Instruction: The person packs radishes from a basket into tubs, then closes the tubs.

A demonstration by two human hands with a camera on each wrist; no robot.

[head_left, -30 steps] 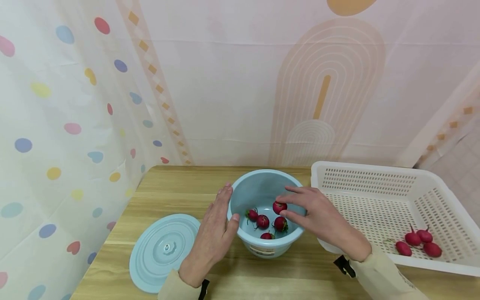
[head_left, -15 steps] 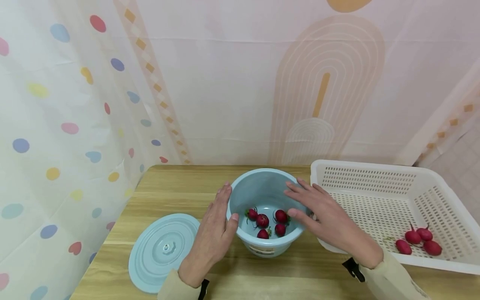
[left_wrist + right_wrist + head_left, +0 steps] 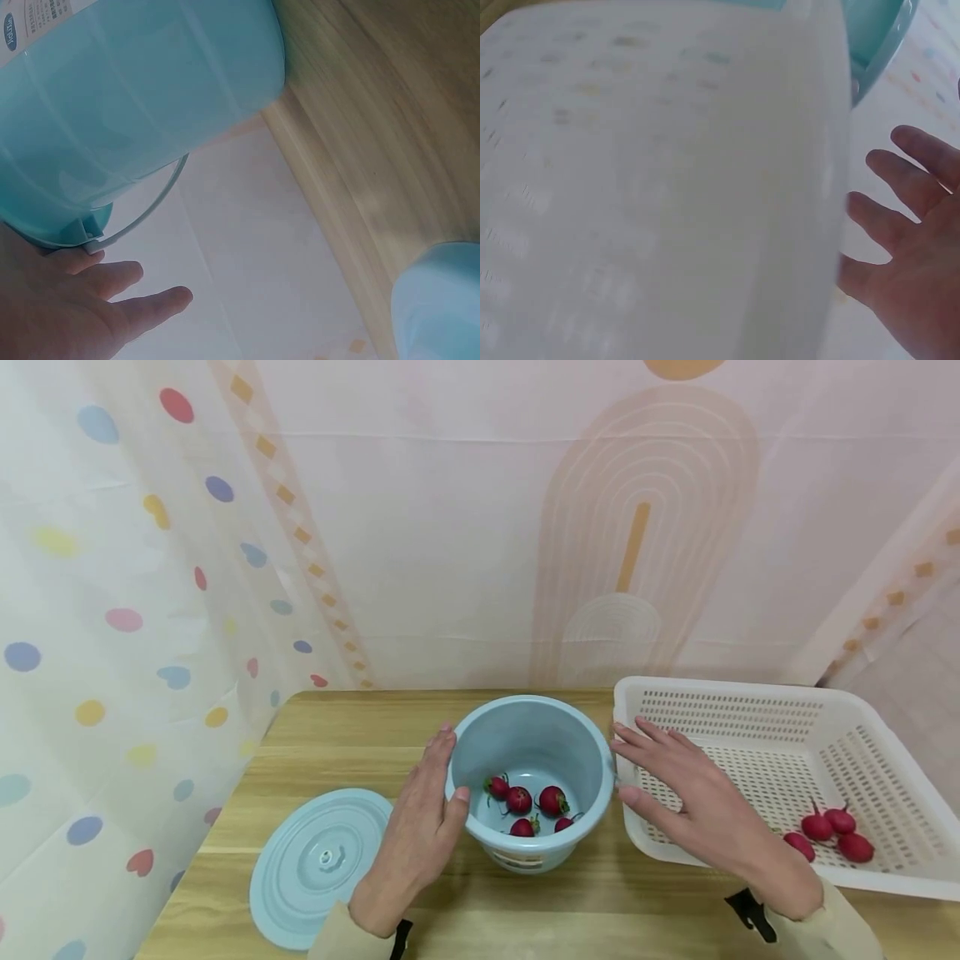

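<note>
A light blue bucket (image 3: 534, 727) stands mid-table with several red radishes (image 3: 518, 800) at its bottom, some with green stem ends. My left hand (image 3: 412, 827) rests along the bucket's left rim, fingers extended and thumb at the front of the rim. In the left wrist view, the fingers lie beside the bucket's handle (image 3: 154, 204). My right hand (image 3: 701, 797) is spread, with nothing in it, over the left side of a white perforated basket (image 3: 731, 689). Its fingertips are close to the bucket's right rim. More radishes (image 3: 856, 847) lie in the basket's front right part.
A round light blue lid (image 3: 300, 868) lies on the wooden table (image 3: 345, 718) left of the bucket, partly behind my left forearm. A patterned curtain (image 3: 450, 527) hangs behind the table and along its left side.
My right hand has let a radish drop into the bucket and moved right, out over the basket's edge. My left hand has stayed at the rim. The head view has shifted slightly.
</note>
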